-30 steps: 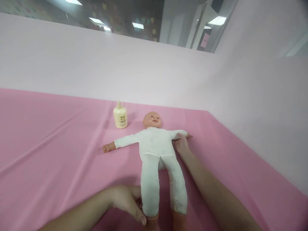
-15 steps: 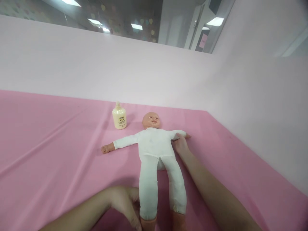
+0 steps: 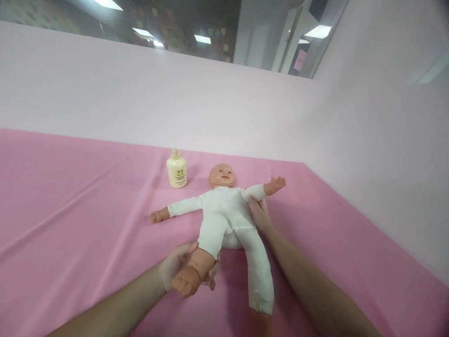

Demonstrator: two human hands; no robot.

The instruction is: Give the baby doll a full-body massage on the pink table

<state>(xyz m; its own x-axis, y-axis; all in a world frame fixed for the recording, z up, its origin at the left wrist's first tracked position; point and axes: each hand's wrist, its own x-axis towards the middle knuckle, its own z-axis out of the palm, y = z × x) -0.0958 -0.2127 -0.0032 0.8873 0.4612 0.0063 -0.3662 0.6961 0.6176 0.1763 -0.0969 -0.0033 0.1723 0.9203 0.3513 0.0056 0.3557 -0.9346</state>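
Note:
A baby doll [image 3: 228,208] with a white cloth body lies on its back, its head toward the wall. My left hand [image 3: 178,262] is wrapped under the doll's leg on the left [image 3: 210,234], which is bent up with the foot raised toward me. My right hand [image 3: 260,213] grips the doll's upper arm on the right [image 3: 253,192], and that arm is lifted a little. The fingers of my right hand are partly hidden behind the sleeve. The doll's other leg [image 3: 259,269] lies stretched out toward me.
A cream-coloured bottle [image 3: 177,171] stands upright to the left of the doll's head. Pink cloth [image 3: 87,196] with some creases covers the surface. Pale walls [image 3: 157,98] rise behind and to the right, with a window [image 3: 210,28] above.
My left hand has raised and bent the doll's leg on the left, which lay straight before. My right hand has lifted the doll's arm, and its hand points higher.

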